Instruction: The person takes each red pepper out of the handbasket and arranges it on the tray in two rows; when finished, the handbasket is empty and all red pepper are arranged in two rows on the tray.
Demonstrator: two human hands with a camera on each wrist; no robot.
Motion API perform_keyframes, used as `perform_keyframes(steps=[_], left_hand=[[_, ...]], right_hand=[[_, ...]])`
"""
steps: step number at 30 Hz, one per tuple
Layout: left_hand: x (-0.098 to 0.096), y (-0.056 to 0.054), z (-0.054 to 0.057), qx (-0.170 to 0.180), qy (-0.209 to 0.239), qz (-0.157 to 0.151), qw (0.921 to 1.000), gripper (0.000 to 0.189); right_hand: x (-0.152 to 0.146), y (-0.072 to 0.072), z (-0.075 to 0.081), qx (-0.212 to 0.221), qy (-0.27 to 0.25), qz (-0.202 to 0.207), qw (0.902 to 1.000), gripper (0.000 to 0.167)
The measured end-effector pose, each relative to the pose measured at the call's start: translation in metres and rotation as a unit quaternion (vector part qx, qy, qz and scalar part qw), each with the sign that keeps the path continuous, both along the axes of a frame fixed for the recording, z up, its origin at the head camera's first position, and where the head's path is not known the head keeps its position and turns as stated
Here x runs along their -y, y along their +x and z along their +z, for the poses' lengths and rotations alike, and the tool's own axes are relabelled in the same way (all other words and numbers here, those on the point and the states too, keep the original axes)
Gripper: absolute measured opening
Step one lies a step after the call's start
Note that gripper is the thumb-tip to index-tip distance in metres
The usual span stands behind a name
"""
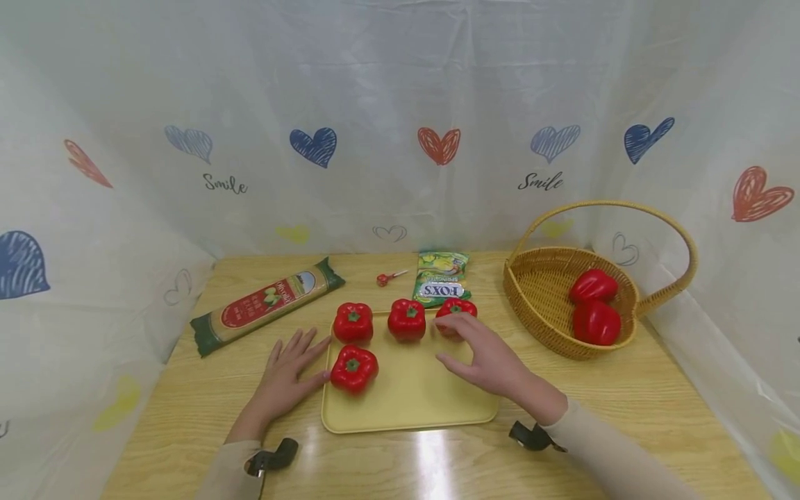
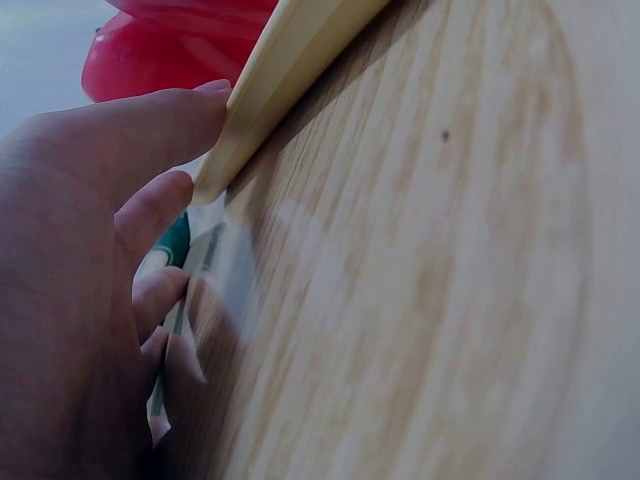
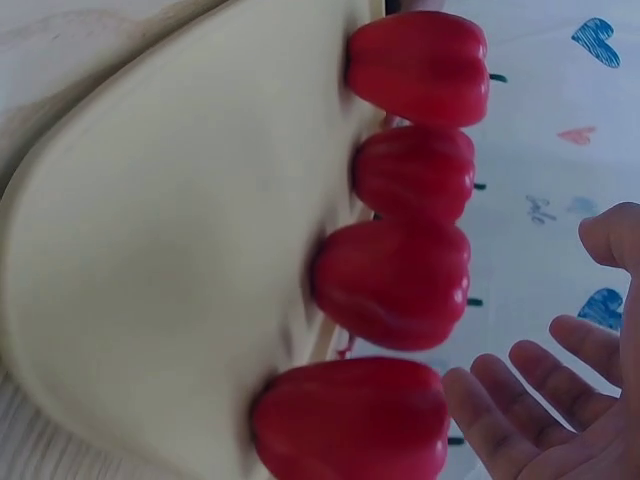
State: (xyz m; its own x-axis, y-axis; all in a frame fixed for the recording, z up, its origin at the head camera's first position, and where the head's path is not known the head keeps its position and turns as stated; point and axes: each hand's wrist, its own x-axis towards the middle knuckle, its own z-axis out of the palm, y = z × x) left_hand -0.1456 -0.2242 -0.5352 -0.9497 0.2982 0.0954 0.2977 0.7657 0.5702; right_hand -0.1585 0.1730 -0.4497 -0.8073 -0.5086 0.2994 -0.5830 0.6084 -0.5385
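Observation:
Several red bell peppers stand on a yellow tray [image 1: 425,399]. Three line its back edge: a left one [image 1: 353,323], a middle one [image 1: 406,321] and a right one [image 1: 456,307]. A fourth-corner spot at front left holds another pepper [image 1: 354,371]. My left hand [image 1: 286,380] lies beside the tray with fingers spread, its thumb and index fingertips at the tray's left rim [image 2: 255,100]. Over the tray's right side is my right hand [image 1: 494,357], fingers loosely bent and holding nothing. Its fingertips overlap the back-right pepper in the head view and come close to a pepper [image 3: 350,420] in the right wrist view.
A wicker basket [image 1: 531,316] with a tall handle stands at the right, two red peppers [image 1: 596,323] inside. Behind the tray lie a green candy bag [image 1: 441,278] and a lollipop [image 1: 382,280]. A long pasta packet [image 1: 265,305] lies at the left. Curtains surround the table.

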Motion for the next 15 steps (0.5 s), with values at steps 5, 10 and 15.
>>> perform_keyframes(steps=[5, 10, 15], left_hand=[[0.0, 0.0, 0.001, -0.003, 0.0, 0.001, 1.0, 0.065], [-0.001, 0.002, 0.001, -0.014, 0.004, -0.001, 0.9999, 0.064], [-0.002, 0.003, 0.001, -0.014, 0.005, -0.001, 0.9999, 0.064]], right_hand=[[-0.013, -0.001, 0.003, -0.008, -0.009, -0.015, 0.9998, 0.052], [-0.024, -0.003, 0.005, -0.016, -0.014, -0.026, 0.9994, 0.051], [-0.035, -0.004, 0.005, -0.014, -0.03, -0.036, 0.9988, 0.051]])
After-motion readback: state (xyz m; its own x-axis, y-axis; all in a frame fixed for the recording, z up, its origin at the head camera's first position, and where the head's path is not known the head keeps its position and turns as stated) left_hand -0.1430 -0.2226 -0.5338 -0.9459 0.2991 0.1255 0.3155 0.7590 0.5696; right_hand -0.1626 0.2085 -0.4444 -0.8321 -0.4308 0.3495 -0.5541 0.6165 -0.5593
